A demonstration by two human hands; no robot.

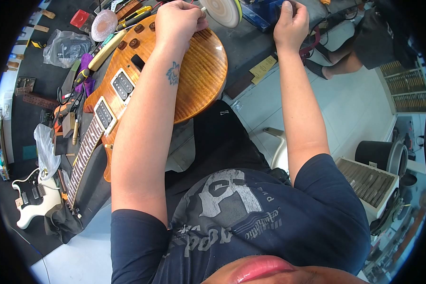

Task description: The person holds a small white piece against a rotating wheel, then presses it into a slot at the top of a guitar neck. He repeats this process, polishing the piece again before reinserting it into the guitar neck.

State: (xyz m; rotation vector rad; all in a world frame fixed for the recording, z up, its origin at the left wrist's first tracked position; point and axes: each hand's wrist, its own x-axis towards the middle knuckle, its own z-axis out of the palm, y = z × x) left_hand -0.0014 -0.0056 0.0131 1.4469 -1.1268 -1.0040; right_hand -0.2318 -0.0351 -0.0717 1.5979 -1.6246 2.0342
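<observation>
An electric guitar (199,71) with an amber flamed top lies before me, its neck pointing to the lower left. My left hand (177,20) is over its body near the upper edge, fingers curled in. Whether it holds anything is hidden. Close to those fingertips is a round pale disc (221,10) with a yellow-green rim and a short light stub. My right hand (291,26) is raised at the top edge, thumb up and fingers bent. What it may hold is cut off or hidden. Beside it sits a blue object (262,15).
Tools, plastic bags (68,47) and a second round pad (104,25) crowd the dark bench at left. A white guitar body (39,196) lies lower left. Another person's legs (341,66) are at upper right. A drawer unit (367,182) and a black bin-like drum (374,155) stand at right.
</observation>
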